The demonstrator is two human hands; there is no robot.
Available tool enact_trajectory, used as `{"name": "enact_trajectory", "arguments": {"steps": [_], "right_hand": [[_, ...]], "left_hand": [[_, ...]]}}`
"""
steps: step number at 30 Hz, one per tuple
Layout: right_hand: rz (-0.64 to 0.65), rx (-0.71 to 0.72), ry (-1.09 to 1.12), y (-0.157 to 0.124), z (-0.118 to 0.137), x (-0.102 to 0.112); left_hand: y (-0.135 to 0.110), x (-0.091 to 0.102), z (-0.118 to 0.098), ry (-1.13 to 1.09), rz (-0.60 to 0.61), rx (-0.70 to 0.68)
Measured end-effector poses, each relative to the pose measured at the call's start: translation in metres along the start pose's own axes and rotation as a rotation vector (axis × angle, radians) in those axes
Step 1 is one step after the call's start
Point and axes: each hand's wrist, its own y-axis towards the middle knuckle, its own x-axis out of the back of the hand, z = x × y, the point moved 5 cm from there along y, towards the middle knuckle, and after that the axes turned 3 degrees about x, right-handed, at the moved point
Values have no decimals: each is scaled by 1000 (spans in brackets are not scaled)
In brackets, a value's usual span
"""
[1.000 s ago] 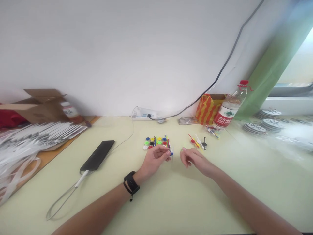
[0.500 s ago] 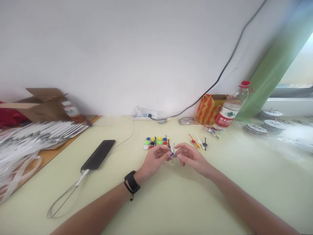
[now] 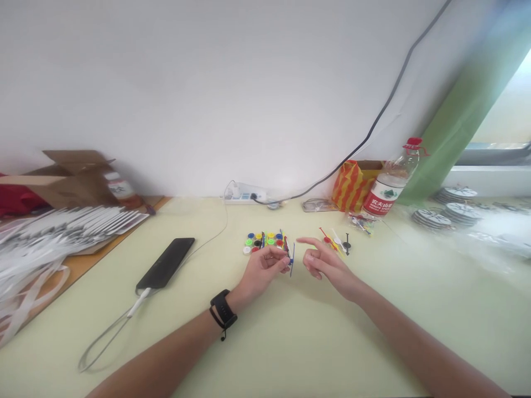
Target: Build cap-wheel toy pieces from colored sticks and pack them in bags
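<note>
Between thumb and fingertips, my left hand [image 3: 265, 267] grips a small blue plastic piece with a thin upright blade [image 3: 292, 260], like a little propeller. My right hand [image 3: 329, 267] is just to the right of that blade, apart from it. Its index finger points out toward the left while the other fingers curl loosely, and no object shows in them. Behind my left hand lie round coloured plastic pieces [image 3: 257, 243] in rows, with thin sticks among them. Beyond my right hand are several propeller-like pieces [image 3: 347, 244] in red, white, yellow and black.
A black phone [image 3: 166, 264] with a white cable lies at left. Along the wall stand a power strip [image 3: 244, 195], a striped bag [image 3: 347, 185] and a large water bottle [image 3: 390, 185]. Stacked discs [image 3: 431, 219] are at right; white packets [image 3: 91, 226] and a cardboard box [image 3: 78, 179] at left.
My right hand has drawn slightly away from the blue blade, and its index finger has straightened. The blade is a little more tilted; my left hand stays nearly still.
</note>
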Motion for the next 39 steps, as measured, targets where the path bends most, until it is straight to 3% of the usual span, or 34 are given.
{"name": "enact_trajectory", "arguments": {"steps": [4, 10, 17, 26, 32, 39], "right_hand": [[-108, -28, 59, 0, -6, 4], [227, -77, 118, -5, -9, 0], [39, -39, -14, 1, -2, 1], [113, -25, -69, 0, -1, -7], [-13, 90, -257, -2, -4, 0], [-128, 90, -138, -1, -12, -1]], "left_hand": [[0, 0, 2, 14, 8, -1], [2, 1, 4, 0, 18, -17], [0, 0, 0, 9, 13, 3], [0, -2, -3, 37, 54, -26], [-2, -4, -5, -6, 38, -14], [-1, -3, -3, -6, 48, -17]]}}
